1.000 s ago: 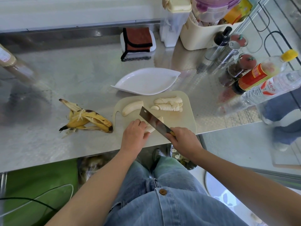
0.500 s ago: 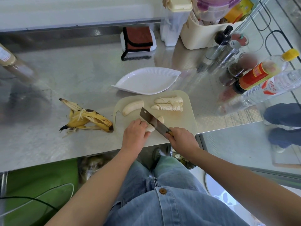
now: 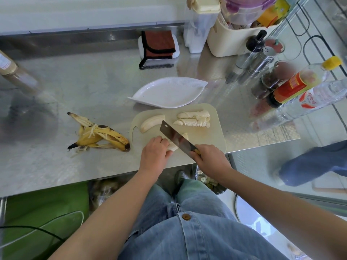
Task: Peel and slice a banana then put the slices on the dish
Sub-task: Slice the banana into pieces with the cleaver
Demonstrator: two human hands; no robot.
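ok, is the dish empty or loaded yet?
Empty. The dish shows only a bare white surface; the banana slices lie in rows on the cutting board.

Left grip [image 3: 154, 153] curled, seemingly pinching; right grip [image 3: 210, 158] fisted, wrist angled inward.

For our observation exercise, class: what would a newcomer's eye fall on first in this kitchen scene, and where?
The cleaver, gripped by the right hand, slants over the banana piece that the left hand holds on the near side of the cutting board. Left of the board the yellow peel sprawls on the steel counter; behind it the white dish holds no slices.
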